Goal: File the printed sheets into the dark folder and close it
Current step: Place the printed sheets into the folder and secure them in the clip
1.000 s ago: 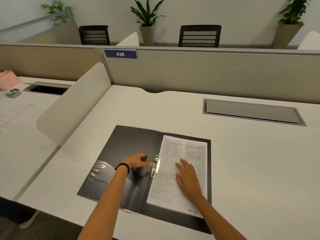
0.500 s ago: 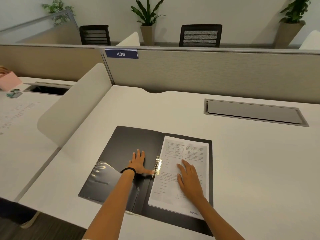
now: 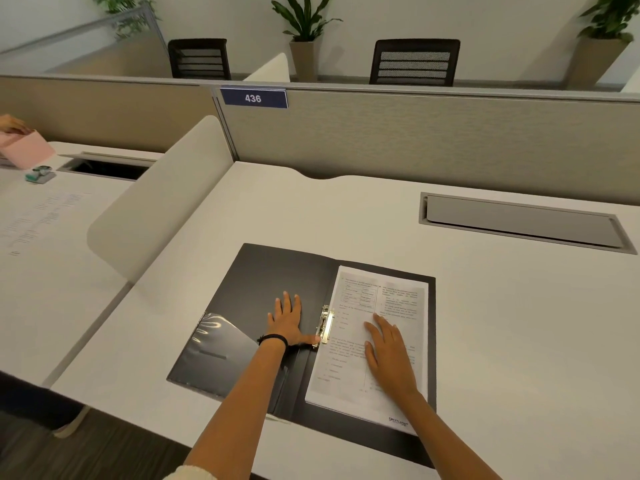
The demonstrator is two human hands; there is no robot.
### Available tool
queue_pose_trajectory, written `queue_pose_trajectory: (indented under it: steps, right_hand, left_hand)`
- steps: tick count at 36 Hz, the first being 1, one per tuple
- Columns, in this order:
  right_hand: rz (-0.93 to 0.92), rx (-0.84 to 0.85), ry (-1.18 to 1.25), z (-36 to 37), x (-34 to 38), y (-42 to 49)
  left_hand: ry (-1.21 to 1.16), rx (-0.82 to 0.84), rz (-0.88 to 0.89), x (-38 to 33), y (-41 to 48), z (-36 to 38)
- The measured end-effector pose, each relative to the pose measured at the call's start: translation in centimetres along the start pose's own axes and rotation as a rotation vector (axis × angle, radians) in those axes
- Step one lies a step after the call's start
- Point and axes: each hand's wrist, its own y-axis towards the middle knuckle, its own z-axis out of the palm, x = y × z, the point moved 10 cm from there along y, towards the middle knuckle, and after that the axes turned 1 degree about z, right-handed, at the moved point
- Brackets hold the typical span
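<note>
The dark folder [image 3: 266, 275] lies open on the white desk near its front edge. A stack of printed sheets [image 3: 349, 372] rests on its right half, under a gold metal clip [image 3: 325, 325] by the spine. My left hand [image 3: 287, 318] lies flat on the left inner cover, fingers spread, thumb tip touching the clip's lower end. My right hand [image 3: 389, 351] presses flat on the sheets, fingers apart. A clear plastic pocket [image 3: 218, 351] covers the lower left of the inner cover.
A grey cable hatch [image 3: 519, 221] is set into the desk at the back right. A curved white divider [image 3: 156, 209] stands on the left. Beyond it, the neighbouring desk holds papers [image 3: 38, 216], a pink box [image 3: 24, 148] and a small green item [image 3: 40, 174]. A partition closes the back.
My left hand has turned from reaching sideways at the clip to lying flat, fingers pointing away, thumb against the clip. My right hand and the sheets have stayed put.
</note>
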Motion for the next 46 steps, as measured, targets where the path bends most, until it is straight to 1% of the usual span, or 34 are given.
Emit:
queue_pose_trajectory:
  steps: [5, 18, 33, 41, 46]
  right_hand:
    - [0.000, 0.001, -0.007, 0.1, 0.0, 0.0]
    - [0.003, -0.009, -0.004, 0.2, -0.2, 0.1]
    - [0.002, -0.014, -0.013, 0.1, -0.2, 0.1]
    - [0.002, 0.002, -0.014, 0.2, -0.2, 0.1]
    - [-0.031, 0.045, -0.037, 0.4, 0.0, 0.1]
  left_hand:
    - [0.007, -0.015, 0.014, -0.1, -0.1, 0.1]
    - [-0.061, 0.038, 0.041, 1.0, 0.8, 1.2]
    - [-0.026, 0.029, 0.016, 0.4, 0.7, 1.4]
    - [-0.022, 0.054, 0.014, 0.3, 0.8, 1.3]
    - [-0.060, 0.017, 0.045, 0.5, 0.4, 1.3]
